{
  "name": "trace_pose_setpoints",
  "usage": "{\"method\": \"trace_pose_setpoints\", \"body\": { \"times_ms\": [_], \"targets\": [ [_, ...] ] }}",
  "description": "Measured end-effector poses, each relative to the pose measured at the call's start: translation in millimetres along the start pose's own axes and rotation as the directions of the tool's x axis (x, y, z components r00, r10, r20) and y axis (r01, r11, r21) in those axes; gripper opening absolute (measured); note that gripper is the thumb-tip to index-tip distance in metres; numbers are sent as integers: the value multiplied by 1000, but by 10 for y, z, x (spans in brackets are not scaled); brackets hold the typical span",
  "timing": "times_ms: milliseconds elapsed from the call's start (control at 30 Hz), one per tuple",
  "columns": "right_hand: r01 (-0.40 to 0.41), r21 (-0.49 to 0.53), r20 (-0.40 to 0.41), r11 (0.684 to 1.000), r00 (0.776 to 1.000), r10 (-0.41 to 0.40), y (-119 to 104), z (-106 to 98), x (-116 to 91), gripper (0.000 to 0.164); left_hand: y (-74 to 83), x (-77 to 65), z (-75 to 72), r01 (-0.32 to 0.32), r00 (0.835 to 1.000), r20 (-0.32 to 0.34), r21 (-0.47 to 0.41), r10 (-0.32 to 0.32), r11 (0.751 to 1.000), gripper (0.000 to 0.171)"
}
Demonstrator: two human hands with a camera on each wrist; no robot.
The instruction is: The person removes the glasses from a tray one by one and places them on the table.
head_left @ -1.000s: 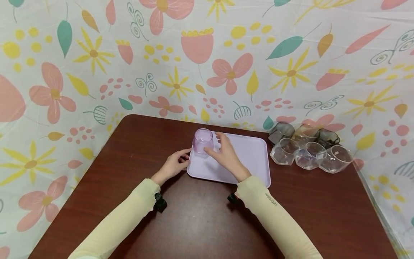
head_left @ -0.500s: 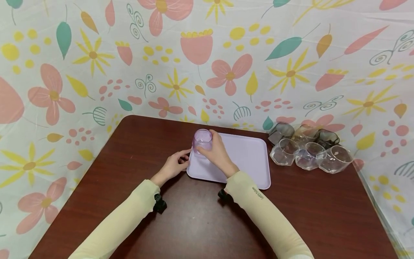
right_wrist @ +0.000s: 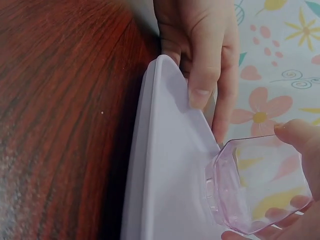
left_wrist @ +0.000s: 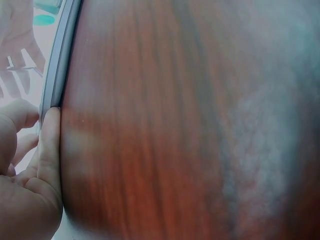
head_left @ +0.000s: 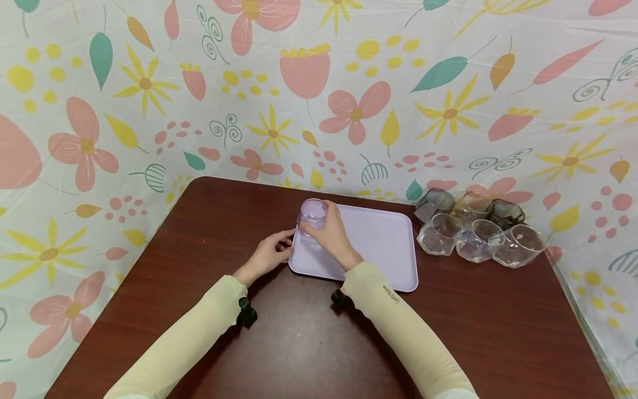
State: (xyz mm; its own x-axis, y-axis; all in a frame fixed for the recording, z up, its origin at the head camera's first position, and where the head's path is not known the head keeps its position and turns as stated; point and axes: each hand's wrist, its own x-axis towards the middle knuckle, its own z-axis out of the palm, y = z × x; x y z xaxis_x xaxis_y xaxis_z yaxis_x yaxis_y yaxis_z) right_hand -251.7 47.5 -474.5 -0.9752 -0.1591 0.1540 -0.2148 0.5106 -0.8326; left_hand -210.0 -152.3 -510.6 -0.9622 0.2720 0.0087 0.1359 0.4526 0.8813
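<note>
A see-through pink-purple glass (head_left: 310, 212) stands upright on the left end of a pale lilac tray (head_left: 381, 244). My right hand (head_left: 333, 237) holds this glass from its right side, thumb in front and fingers behind; the right wrist view shows the fingertips around its angular wall. At the tray's left edge my left hand (head_left: 269, 252) pinches the rim. In the right wrist view its thumb (right_wrist: 200, 95) lies over the rim, and other fingers are on the outer side. Part of the glass is hidden behind my right hand.
Right of the tray several faceted glasses stand close together: a smoky grey one (head_left: 433, 204), an amber one (head_left: 470, 206), a dark one (head_left: 506, 214), and clear ones in front, one with an iridescent tint (head_left: 478, 244). A flower-patterned cloth (head_left: 349, 61) hangs behind the brown table (head_left: 299, 343).
My right hand has moved left and closed round the purple glass, its thumb and fingers now against it. The left hand stays at the tray's edge. The glass and tray have not visibly moved.
</note>
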Motion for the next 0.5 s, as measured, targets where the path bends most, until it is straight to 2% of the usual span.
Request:
{"method": "trace_pose_setpoints", "body": {
  "times_ms": [267, 500],
  "targets": [
    [1, -11, 1, 1000, 1000, -1, 32, -32, -28, 81, -2, 5, 3, -9, 1000, 0, -2, 9, 1000, 52],
    [-18, -4, 8, 1000, 1000, 18, 36, -111, -142, 81, 10, 0, 4, 2, 1000, -3, 3, -2, 1000, 53]
  ]
}}
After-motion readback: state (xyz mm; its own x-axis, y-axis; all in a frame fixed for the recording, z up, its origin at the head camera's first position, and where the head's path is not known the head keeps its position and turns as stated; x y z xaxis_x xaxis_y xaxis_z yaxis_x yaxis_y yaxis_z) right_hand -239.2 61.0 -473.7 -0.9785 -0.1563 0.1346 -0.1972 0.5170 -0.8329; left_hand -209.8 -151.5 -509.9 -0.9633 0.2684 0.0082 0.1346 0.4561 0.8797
